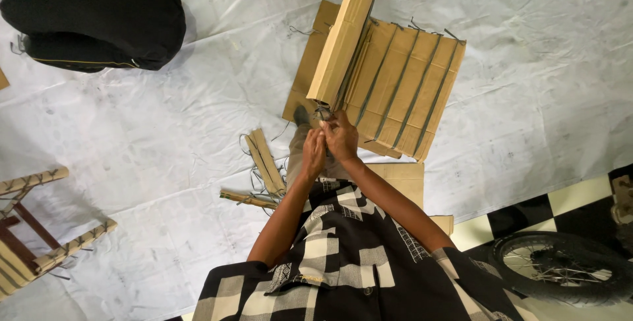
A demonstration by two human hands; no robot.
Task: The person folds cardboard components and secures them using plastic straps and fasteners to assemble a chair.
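Observation:
My left hand and my right hand are pressed close together at the near end of a long flat cardboard strip that stands up toward the camera. Both hands pinch thin dark cord or wire at that end. Below the strip lies a cardboard panel made of several folded strips side by side, tied with dark cord. My fingers hide the knot itself.
A white sheet covers the floor. A black bag lies at the top left. Loose cardboard strips and a stick lie left of my arms. A wooden frame is at the left, a bicycle wheel at the bottom right.

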